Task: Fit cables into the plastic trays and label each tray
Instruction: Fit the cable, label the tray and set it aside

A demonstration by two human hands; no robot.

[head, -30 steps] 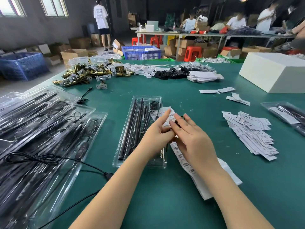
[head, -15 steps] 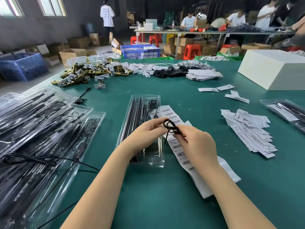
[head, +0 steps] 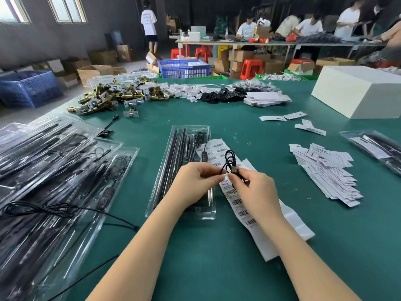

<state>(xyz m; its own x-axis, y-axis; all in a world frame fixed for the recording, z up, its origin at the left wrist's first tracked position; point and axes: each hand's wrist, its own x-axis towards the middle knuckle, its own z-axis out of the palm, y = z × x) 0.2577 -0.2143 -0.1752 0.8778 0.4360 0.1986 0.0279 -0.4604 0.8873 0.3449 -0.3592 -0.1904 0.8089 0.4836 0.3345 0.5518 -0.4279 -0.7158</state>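
cable [head: 229, 159] coil | pinched between left hand [head: 195, 181] and right hand [head: 256, 187] | above tray [head: 173, 170]

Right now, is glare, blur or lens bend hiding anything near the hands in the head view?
Head view: the cable pinched by the left hand and right hand is sharp. Glare streaks the stacked trays, masking their contents. The open tray reads clearly. Wide-angle bend curves the table edges. The barcode strip print is too small to read. The background people are soft.
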